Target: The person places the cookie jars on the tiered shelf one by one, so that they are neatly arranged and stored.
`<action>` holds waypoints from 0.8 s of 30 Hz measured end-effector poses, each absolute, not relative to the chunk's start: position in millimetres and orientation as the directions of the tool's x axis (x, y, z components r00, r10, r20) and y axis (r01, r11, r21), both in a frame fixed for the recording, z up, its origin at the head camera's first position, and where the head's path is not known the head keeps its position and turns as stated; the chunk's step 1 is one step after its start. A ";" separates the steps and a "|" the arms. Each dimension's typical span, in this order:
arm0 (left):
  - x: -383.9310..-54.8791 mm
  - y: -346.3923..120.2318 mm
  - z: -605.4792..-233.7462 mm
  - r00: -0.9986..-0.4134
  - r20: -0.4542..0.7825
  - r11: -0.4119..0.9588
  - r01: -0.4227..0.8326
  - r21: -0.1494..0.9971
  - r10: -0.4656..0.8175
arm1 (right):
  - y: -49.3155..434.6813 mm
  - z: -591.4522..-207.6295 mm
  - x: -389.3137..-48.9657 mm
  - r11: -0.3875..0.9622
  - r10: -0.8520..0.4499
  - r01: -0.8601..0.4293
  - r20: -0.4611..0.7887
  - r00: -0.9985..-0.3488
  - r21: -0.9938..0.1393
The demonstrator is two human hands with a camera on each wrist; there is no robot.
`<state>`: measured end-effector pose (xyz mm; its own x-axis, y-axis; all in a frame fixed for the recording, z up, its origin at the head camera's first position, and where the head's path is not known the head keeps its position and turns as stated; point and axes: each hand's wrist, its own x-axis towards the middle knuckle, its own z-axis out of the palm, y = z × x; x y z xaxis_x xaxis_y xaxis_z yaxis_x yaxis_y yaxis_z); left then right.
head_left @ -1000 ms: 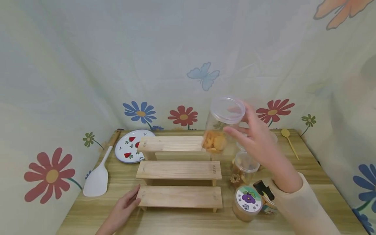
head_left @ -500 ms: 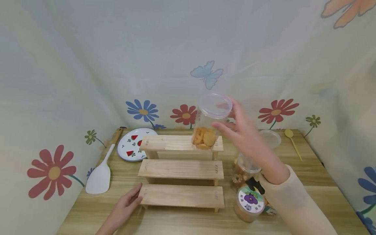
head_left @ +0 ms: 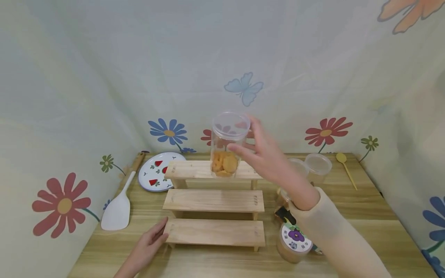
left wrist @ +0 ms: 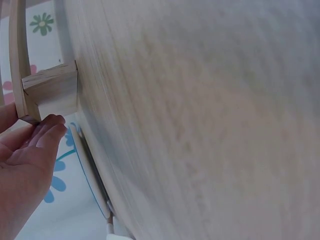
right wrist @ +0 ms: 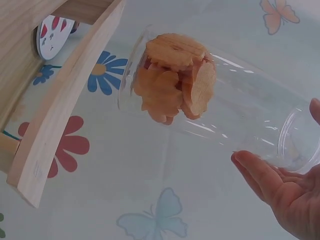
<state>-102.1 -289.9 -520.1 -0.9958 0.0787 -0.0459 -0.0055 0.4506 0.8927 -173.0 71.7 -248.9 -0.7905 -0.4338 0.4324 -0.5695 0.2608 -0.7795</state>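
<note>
My right hand (head_left: 265, 154) grips a clear, lidded plastic jar (head_left: 219, 143) by its upper part. Orange-yellow crackers (right wrist: 172, 75) lie in the bottom of the jar. In the head view the jar appears over the top board of a three-step wooden rack (head_left: 213, 200). The right wrist view shows a gap between the jar's base and that board (right wrist: 65, 105). At the left end of the lowest board, my left hand (head_left: 147, 245) pinches the edge, thumb on one face and fingers on the other, as the left wrist view (left wrist: 25, 165) shows.
Several lidded jars, one with a purple-flower label (head_left: 295, 235), stand right of the rack, partly behind my right arm. A yellow spoon (head_left: 345, 170) lies at the far right. At left are a white spatula (head_left: 116, 212) and a watermelon-patterned plate (head_left: 149, 172).
My right hand has carried the jar leftward, from the rack's right end to over the middle of the top board, and the jar is now more upright. The left hand has stayed at the lowest board.
</note>
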 end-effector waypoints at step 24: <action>-101.9 -291.1 -522.9 -0.996 -0.020 0.414 0.019 0.910 0.089 | 32.3 -284.1 -224.7 0.144 -0.483 -0.602 0.476 -0.735 -0.785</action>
